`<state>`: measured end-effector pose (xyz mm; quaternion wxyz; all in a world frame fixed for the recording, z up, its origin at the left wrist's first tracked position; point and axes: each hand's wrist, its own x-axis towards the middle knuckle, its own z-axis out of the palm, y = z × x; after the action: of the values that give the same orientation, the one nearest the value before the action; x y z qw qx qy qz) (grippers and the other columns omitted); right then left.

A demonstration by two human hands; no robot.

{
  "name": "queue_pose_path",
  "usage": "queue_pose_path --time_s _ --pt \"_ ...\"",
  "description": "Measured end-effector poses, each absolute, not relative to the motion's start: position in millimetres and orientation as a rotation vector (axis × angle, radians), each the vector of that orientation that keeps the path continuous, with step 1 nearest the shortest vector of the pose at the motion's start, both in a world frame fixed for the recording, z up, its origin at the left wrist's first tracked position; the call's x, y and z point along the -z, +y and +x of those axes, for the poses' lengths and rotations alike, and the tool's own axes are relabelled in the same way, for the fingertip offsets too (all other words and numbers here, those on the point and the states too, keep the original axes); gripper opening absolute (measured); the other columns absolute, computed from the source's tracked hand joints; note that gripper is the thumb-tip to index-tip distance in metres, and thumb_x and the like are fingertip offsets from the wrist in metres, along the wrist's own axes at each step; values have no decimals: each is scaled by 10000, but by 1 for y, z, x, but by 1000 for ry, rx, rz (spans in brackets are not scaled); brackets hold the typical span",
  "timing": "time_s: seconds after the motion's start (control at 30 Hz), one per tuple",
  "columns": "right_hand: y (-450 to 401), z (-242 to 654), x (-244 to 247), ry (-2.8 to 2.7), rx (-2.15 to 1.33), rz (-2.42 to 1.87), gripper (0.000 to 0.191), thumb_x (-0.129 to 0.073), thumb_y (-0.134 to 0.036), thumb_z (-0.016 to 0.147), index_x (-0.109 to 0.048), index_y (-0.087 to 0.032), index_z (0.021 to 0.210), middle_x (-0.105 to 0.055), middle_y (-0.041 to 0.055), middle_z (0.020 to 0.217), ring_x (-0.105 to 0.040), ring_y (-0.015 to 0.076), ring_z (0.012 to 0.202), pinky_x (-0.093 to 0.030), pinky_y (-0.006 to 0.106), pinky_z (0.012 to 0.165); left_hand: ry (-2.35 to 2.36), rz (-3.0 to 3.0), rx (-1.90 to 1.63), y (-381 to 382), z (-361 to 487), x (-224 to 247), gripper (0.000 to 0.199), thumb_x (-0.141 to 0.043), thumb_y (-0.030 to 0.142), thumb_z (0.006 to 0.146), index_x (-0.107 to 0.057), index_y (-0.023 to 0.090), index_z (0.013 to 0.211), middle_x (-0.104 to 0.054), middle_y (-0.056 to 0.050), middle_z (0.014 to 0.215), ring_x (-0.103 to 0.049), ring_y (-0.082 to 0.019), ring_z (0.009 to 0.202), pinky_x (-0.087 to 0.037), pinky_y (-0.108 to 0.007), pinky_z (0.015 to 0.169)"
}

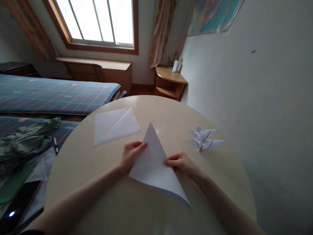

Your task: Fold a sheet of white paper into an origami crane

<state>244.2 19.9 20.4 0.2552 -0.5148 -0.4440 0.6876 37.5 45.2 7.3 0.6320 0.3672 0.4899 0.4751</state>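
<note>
Between my two hands is a white sheet of paper [156,163], folded to a triangle with its point away from me and its lower right corner curling. My left hand [132,151] pinches the left edge, thumb on top. On the right edge, my right hand [179,162] grips with the thumb above and the other fingers partly hidden beneath. A stack of white paper [116,125] with a diagonal crease lies beyond my left hand. Two folded paper cranes [205,139] stand to the right, past my right hand.
The round cream table [158,106] is under my hands, close to a white wall [276,98] on the right. At the left, a bed [58,94] carries plaid cloth. A dark phone [21,204], a pen [55,145] and crumpled grey-green cloth [26,140] lie beside the table.
</note>
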Motion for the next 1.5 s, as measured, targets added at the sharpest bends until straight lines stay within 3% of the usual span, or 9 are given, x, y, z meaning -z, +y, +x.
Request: queue_pose_path --time_s 0.83,1.07,1.2,1.27,1.33,1.43,1.5 --pt "23 248 -27 -1394 -1733 -1531 333 -768 -442 509 -684 -128 578 -586 1 507 -465 83 458 -343 210 449 1226 849 -1160 49 33 -9 354 -768 440 549 -691 122 685 -663 -21 595 -554 -108 460 -414 -189 424" --pt "27 254 -22 -1268 -1763 -1524 295 -785 -386 475 -654 -126 523 -536 -25 448 -412 65 422 -274 211 419 1103 839 -1150 55 31 -5 434 -765 495 537 -682 110 720 -676 -41 630 -590 -135 493 -455 -218 462" --pt "30 258 -20 -1163 -1807 -1466 302 -792 -374 451 -636 -126 525 -515 -37 437 -404 58 407 -246 206 405 1038 1061 -1251 62 20 -6 550 -523 593 750 -644 87 930 -692 -139 888 -664 -207 708 -523 -306 639" --pt "32 259 -22 -1135 -1818 -1459 309 -785 -389 453 -620 -135 520 -497 -46 421 -398 59 392 -254 208 399 1013 1379 -1417 64 12 -10 431 -508 416 824 -535 143 1157 -595 -141 1172 -612 -229 990 -497 -355 818" --pt "35 260 -23 -1148 -1824 -1464 315 -768 -410 472 -601 -147 515 -484 -52 411 -406 64 384 -272 209 399 1015 1730 -1492 63 6 -16 463 -547 287 796 -466 176 1238 -505 -131 1293 -495 -236 1168 -429 -388 938" --pt "39 264 -22 -1200 -1814 -1487 312 -741 -426 511 -594 -152 535 -501 -47 425 -437 72 386 -293 206 399 1009 2103 -1425 58 3 -25 527 -607 223 743 -474 179 1251 -500 -131 1304 -448 -239 1219 -356 -390 1012" --pt "40 267 -18 -1220 -1823 -1490 301 -734 -418 517 -599 -152 555 -523 -43 440 -448 72 382 -291 200 388 955 2241 -1360 55 3 -30 446 -635 229 731 -565 179 1169 -580 -127 1216 -507 -240 1165 -359 -376 1010"
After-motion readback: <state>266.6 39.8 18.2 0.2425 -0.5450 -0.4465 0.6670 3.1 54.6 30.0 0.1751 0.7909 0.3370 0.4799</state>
